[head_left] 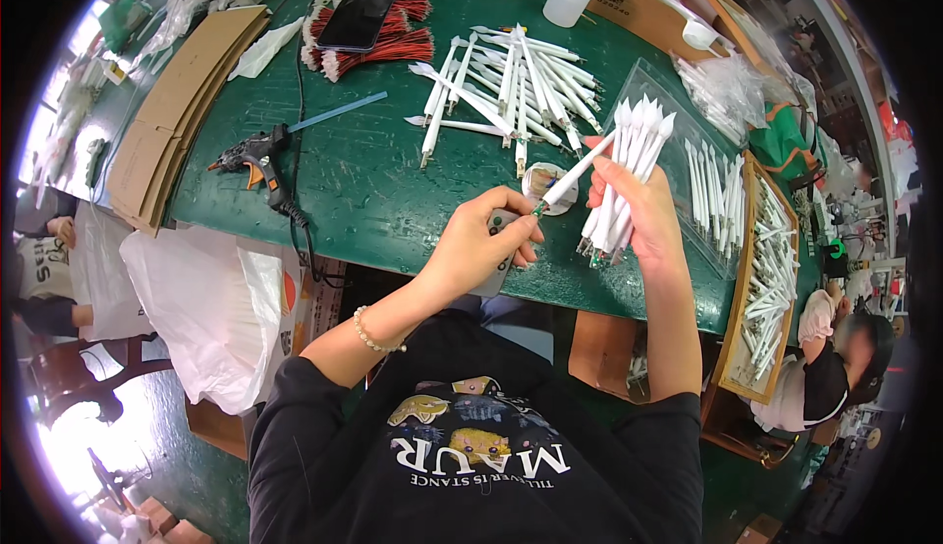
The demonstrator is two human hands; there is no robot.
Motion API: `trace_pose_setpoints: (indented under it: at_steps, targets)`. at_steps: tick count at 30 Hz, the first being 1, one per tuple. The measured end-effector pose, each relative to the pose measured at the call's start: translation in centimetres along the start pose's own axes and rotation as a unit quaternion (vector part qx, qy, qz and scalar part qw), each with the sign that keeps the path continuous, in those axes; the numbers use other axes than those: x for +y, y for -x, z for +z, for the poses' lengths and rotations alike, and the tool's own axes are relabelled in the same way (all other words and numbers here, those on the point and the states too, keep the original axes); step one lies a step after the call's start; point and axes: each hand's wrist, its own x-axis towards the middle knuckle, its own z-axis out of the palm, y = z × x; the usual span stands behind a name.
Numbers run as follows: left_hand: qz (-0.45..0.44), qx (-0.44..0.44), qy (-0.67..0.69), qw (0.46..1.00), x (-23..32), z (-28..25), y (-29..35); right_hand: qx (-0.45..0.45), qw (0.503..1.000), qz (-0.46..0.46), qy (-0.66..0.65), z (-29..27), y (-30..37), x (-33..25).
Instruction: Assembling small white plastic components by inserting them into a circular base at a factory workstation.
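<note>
My right hand (634, 200) is closed around a bundle of white candle-shaped sticks (621, 190) with flame-shaped tips pointing away from me. A single white candle-shaped stick (578, 173) slants from that hand down to my left. Its near end, with a bit of green circuit board showing, is pinched between the thumb and fingers of my left hand (481, 242). Partly under the left hand is a small grey device (494, 274). Just beyond, a small round tub (550, 189) stands on the green table. Farther off lies a loose pile of similar sticks (521, 87).
At left lie a glue gun (257, 159) with a blue glue stick and stacked cardboard (182, 117). A phone (359, 18) rests on red wire bundles (378, 48). A clear tray (712, 186) and wooden tray (729, 362) hold sticks at right. A co-worker (830, 362) sits beyond.
</note>
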Motion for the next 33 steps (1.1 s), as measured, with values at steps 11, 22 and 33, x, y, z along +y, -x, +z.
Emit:
trace_pose_setpoints:
  at_steps: [11,22,33]
  targets:
    - [-0.036,0.133,0.154,0.978,0.3,-4.8,6.3,0.09,0.993,-0.079,0.025,-2.3,0.8,0.4]
    - [-0.049,0.263,0.149,0.952,0.2,-8.2,9.7,0.177,0.964,-0.192,0.055,-3.7,0.8,0.5]
    - [-0.068,0.289,0.135,0.945,0.3,-9.3,10.8,0.169,0.954,-0.209,0.131,-2.5,1.5,0.9]
